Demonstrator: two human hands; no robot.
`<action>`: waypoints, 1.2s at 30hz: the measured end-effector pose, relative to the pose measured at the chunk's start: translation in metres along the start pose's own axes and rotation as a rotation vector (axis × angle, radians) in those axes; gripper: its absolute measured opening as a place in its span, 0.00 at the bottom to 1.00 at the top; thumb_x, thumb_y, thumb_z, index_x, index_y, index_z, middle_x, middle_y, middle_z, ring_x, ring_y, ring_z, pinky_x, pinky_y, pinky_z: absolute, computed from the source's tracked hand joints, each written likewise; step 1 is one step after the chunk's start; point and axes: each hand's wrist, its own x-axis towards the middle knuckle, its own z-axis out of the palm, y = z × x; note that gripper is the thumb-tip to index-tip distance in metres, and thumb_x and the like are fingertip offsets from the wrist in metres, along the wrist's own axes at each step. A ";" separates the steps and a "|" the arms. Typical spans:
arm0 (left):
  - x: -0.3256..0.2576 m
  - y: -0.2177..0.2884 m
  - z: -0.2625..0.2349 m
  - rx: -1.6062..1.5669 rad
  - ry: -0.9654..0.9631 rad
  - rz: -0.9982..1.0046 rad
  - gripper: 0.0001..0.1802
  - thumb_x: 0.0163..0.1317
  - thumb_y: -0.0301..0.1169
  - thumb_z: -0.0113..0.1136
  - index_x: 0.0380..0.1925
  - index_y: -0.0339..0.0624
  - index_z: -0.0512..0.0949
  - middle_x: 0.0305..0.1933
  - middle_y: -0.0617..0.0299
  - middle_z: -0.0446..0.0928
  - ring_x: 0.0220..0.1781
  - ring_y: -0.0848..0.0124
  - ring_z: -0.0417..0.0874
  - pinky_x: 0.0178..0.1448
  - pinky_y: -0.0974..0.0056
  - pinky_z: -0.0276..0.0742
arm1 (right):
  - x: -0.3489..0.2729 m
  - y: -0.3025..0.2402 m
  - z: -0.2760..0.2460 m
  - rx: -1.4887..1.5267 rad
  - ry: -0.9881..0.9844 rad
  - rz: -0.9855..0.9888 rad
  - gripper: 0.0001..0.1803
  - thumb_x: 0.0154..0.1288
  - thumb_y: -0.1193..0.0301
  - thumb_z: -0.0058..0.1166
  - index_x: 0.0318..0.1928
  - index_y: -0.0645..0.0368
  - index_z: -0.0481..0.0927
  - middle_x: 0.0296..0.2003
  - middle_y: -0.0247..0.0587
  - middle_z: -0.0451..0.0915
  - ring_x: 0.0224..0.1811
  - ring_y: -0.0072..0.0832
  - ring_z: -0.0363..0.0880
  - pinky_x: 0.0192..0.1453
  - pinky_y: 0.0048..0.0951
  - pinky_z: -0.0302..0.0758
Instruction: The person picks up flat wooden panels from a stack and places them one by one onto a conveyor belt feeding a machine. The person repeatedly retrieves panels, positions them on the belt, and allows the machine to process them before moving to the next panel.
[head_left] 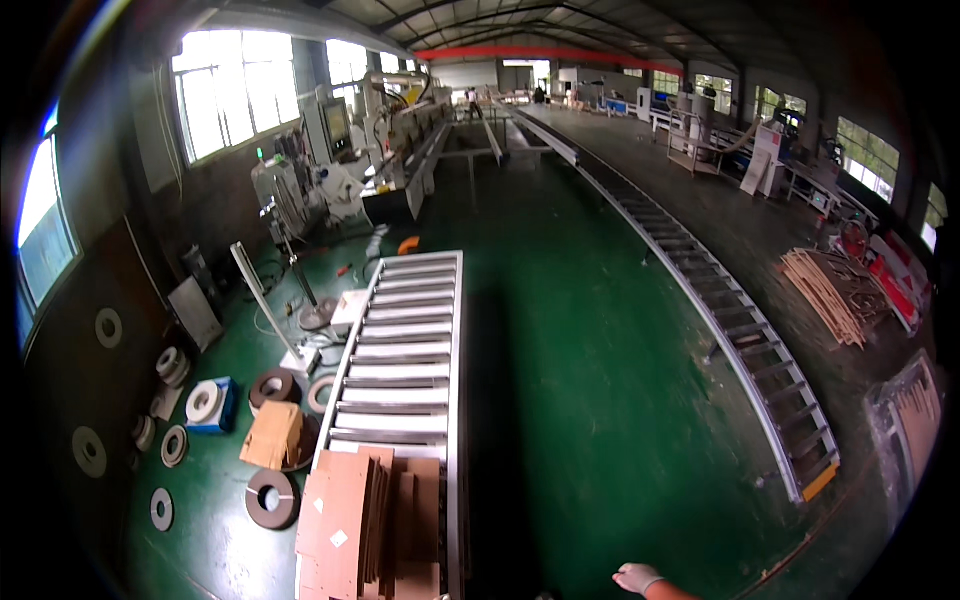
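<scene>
At the bottom edge, right of centre, my right hand [637, 577] shows above the green floor. Its fingers look curled together, and no object shows in it. It touches nothing visible. My left hand is out of the picture. To the left of my right hand, across a strip of floor, stands a metal roller conveyor [462, 350]. On its near end lie stacks of reddish-brown panels [335, 510], some with small white labels.
A longer roller conveyor [722, 335] curves along the right. Rolls of edge strip [272, 498] and a cardboard piece [272, 434] lie at left. Machinery [395, 150] lines the left wall. Wooden strips [822, 295] and a plastic-wrapped stack [905, 420] are at right. A distant person [473, 98] stands far back.
</scene>
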 end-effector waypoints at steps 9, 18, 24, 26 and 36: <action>0.163 0.107 -0.019 0.053 -0.194 -0.210 0.27 0.76 0.52 0.56 0.56 0.38 0.83 0.45 0.47 0.86 0.43 0.55 0.84 0.51 0.49 0.80 | 0.252 -0.032 -0.161 0.207 0.194 -0.117 0.25 0.75 0.49 0.52 0.45 0.60 0.87 0.51 0.61 0.86 0.55 0.61 0.83 0.59 0.56 0.79; 0.535 0.326 -0.072 0.394 -0.352 -0.225 0.26 0.78 0.49 0.54 0.58 0.38 0.83 0.50 0.46 0.87 0.54 0.56 0.85 0.62 0.52 0.79 | 0.427 0.029 -0.234 0.034 0.072 -0.283 0.23 0.74 0.49 0.54 0.40 0.57 0.89 0.43 0.58 0.87 0.48 0.58 0.85 0.55 0.57 0.80; 0.844 0.556 -0.086 0.462 -0.167 0.168 0.25 0.79 0.47 0.53 0.60 0.37 0.83 0.53 0.45 0.88 0.62 0.57 0.86 0.69 0.55 0.78 | 0.552 0.015 -0.365 0.495 0.248 0.317 0.20 0.77 0.53 0.55 0.45 0.57 0.88 0.48 0.51 0.88 0.48 0.37 0.83 0.52 0.50 0.79; 0.895 0.675 -0.019 0.159 -0.172 0.308 0.32 0.75 0.54 0.56 0.58 0.33 0.82 0.51 0.42 0.88 0.58 0.49 0.88 0.65 0.50 0.80 | 0.567 0.035 -0.391 0.496 0.246 0.436 0.20 0.77 0.53 0.54 0.46 0.56 0.88 0.48 0.51 0.88 0.49 0.38 0.83 0.52 0.50 0.80; 1.065 0.731 -0.016 0.290 -0.353 0.076 0.26 0.76 0.50 0.56 0.55 0.38 0.84 0.45 0.47 0.87 0.49 0.52 0.86 0.56 0.49 0.81 | 0.914 -0.063 -0.549 0.317 -0.185 0.186 0.20 0.80 0.52 0.52 0.49 0.54 0.87 0.47 0.52 0.88 0.52 0.41 0.85 0.55 0.47 0.81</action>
